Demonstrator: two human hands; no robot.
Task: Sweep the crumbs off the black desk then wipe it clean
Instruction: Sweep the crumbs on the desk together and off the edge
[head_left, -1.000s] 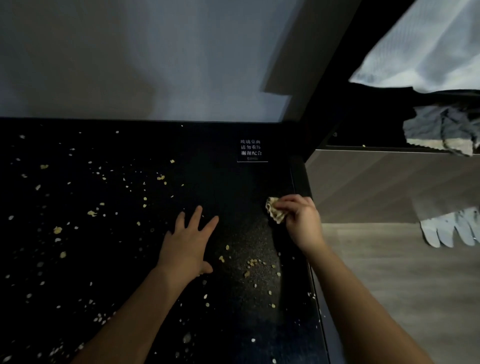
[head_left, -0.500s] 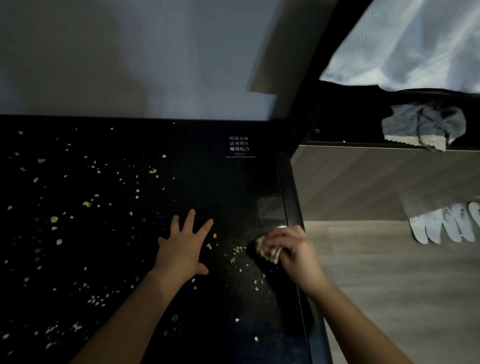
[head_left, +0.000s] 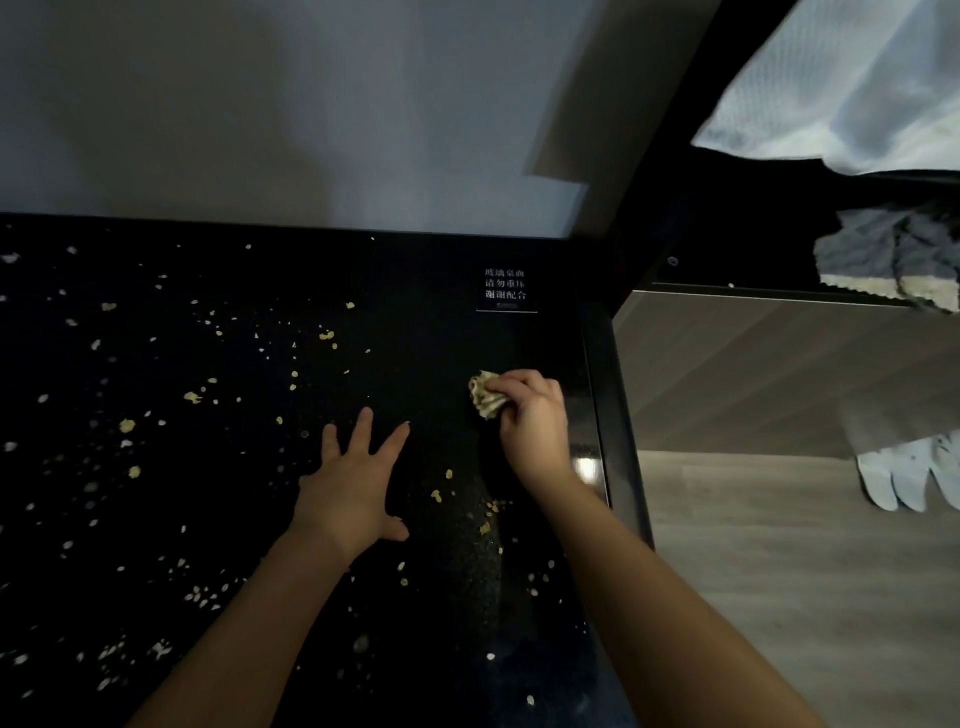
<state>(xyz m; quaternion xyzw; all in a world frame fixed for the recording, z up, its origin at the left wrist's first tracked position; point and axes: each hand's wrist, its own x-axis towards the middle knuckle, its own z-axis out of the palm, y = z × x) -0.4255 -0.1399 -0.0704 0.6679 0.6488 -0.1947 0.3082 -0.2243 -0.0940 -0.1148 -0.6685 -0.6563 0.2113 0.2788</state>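
1. Right hand (head_left: 532, 421) curls round a small crumpled yellowish cloth (head_left: 485, 399) and presses it onto the black speckled desk (head_left: 415, 291), near the right edge. The cloth is bunched tight, probably so the wad pushes bits along.
2. Left hand (head_left: 353, 488) lies flat, palm down, fingers spread wide, holding nothing. It looks like a brace for leaning in.
3. Pale yellow crumbs (head_left: 127, 426) cover most of the desk. They are thickest on the left, with a small cluster between the forearms. The patch around the cloth is barer.
4. My guess is the sweeping is at an early stage and the wiping is not begun.
5. In the way:
   - The raised black rim (head_left: 618, 415) along the right side may trap crumbs.
   - The left hand sits in the sweep path.
   - The small white-lettered sticker (head_left: 506, 288) lies flat, so no problem.
6. Well apart are a grey folded rag (head_left: 883, 260) on a dark shelf, a white hanging fabric (head_left: 857, 88), a white glove (head_left: 904, 478) and a wood floor (head_left: 779, 571).
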